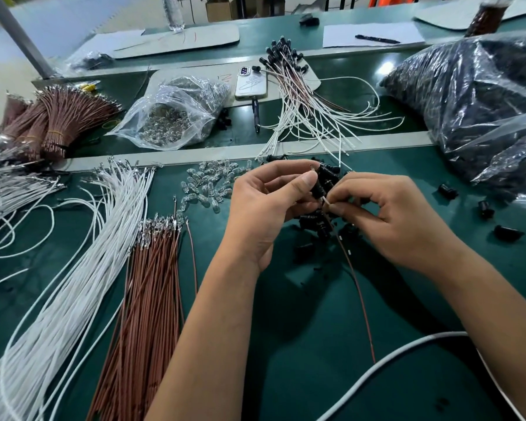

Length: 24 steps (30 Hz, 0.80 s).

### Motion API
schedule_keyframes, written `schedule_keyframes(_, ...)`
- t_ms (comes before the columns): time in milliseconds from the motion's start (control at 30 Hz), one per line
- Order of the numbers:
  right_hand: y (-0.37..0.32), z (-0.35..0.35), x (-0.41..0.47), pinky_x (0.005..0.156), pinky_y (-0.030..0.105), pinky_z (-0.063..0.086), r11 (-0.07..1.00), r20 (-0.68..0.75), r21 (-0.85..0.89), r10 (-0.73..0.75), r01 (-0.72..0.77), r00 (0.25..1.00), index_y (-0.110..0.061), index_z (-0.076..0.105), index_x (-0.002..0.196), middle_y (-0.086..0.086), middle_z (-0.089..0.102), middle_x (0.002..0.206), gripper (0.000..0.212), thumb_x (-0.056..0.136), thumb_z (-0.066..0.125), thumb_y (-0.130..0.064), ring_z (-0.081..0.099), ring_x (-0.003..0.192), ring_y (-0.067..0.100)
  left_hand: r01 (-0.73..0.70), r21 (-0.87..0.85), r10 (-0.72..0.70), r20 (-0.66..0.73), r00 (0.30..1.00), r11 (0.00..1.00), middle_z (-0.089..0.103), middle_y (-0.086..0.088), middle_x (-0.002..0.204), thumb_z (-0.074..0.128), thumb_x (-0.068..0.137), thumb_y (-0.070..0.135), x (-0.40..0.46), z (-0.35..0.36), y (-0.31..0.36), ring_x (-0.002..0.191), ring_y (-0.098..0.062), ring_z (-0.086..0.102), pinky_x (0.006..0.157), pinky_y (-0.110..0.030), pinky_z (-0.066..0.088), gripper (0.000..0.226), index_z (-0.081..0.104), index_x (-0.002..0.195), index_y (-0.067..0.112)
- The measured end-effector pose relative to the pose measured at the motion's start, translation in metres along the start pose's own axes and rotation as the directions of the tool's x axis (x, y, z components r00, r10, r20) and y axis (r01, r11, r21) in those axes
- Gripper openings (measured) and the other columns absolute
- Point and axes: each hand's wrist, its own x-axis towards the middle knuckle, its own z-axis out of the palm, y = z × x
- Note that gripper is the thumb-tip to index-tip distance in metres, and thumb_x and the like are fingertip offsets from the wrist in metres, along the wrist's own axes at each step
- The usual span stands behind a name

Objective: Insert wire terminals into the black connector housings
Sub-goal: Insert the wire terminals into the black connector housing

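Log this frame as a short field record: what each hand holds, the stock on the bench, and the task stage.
left hand: left hand holds a black connector housing between thumb and fingers
right hand: right hand pinches the brown wire close under the housing
stage: terminal at the housing's lower end; seating not visible
wire stock: white wires and brown wire bundle lie left of the hands
loose parts: clear bulbs and loose black housings on the green mat
finished: wired housings piled behind
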Motion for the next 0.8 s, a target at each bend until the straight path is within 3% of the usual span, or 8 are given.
schedule_keyframes(267, 0.001, 0.0, -0.001, 0.077, 0.033, 0.052, 0.998, 0.021, -0.019, 0.064, -0.063, 0.998, -0.014, 0.076, 0.089, -0.008, 0.072, 0.085, 0.007, 0.093, 0.076, -0.008, 0.067, 0.083, 0.014, -0.004, -0.015, 0.004, -0.053, 0.999, 1.0, 0.069, -0.005, 0.071, 0.07, 0.09, 0.0, -0.001, 0.002, 0.0, 0.06, -0.014, 0.065, 0.065, -0.027, 0.059, 0.009, 0.073, 0.086, 0.008)
schedule_keyframes(467, -0.007, 0.006, -0.002, 0.075, 0.021, 0.052, 0.992, -0.128, 0.072, 0.113, -0.105, 0.985, -0.018, 0.076, 0.092, -0.009, 0.074, 0.083, 0.003, 0.094, 0.075, -0.018, 0.069, 0.08, 0.012, -0.096, 0.044, 0.096, -0.008, 0.995, 0.994, 0.073, -0.008, 0.075, 0.071, 0.089, -0.002, -0.002, 0.004, 0.001, 0.066, -0.017, 0.069, 0.065, -0.026, 0.058, 0.009, 0.074, 0.087, 0.006)
schedule_keyframes(633, -0.008, 0.005, -0.002, 0.074, 0.022, 0.052, 0.984, -0.142, 0.127, 0.143, -0.125, 0.98, -0.018, 0.077, 0.092, -0.007, 0.074, 0.081, 0.005, 0.093, 0.077, -0.013, 0.068, 0.075, 0.008, -0.17, 0.047, 0.167, 0.046, 0.985, 0.984, 0.076, -0.011, 0.083, 0.076, 0.085, -0.002, -0.004, 0.005, 0.0, 0.074, -0.018, 0.071, 0.068, -0.025, 0.058, 0.01, 0.077, 0.093, 0.003)
schedule_keyframes(800, -0.01, 0.003, -0.001, 0.075, 0.027, 0.051, 0.996, -0.139, 0.081, 0.057, -0.046, 0.989, -0.016, 0.074, 0.095, -0.006, 0.072, 0.085, 0.004, 0.096, 0.073, -0.012, 0.067, 0.079, 0.014, -0.217, 0.037, 0.213, 0.091, 0.973, 0.976, 0.077, -0.008, 0.085, 0.08, 0.079, -0.003, -0.004, 0.004, 0.0, 0.076, -0.016, 0.071, 0.073, -0.027, 0.058, 0.016, 0.076, 0.094, 0.003)
